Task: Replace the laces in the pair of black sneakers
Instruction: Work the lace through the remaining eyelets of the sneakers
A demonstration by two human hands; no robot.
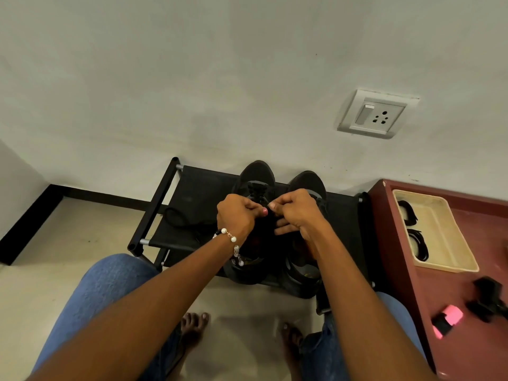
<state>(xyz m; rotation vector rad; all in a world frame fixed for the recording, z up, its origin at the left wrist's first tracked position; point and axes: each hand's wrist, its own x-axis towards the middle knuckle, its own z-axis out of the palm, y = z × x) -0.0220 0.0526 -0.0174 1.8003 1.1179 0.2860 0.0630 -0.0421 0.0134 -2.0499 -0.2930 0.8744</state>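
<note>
I see two black sneakers on a low black shoe rack (192, 188) against the wall, toes pointing at the wall. My left hand (236, 215) and right hand (295, 213) meet over the left sneaker (257, 174), the fingers of both curled and pinching a thin black lace (264, 200) just below the upper eyelets. The right sneaker (308, 181) sits just beside it, partly hidden under my right hand. A loose black lace (178, 217) lies coiled on the rack to the left of the shoes. A bead bracelet (229, 236) circles my left wrist. To the right, a dark red cabinet (445, 292) carries a cream tray (450, 243) holding more coiled black laces (408, 213).
</note>
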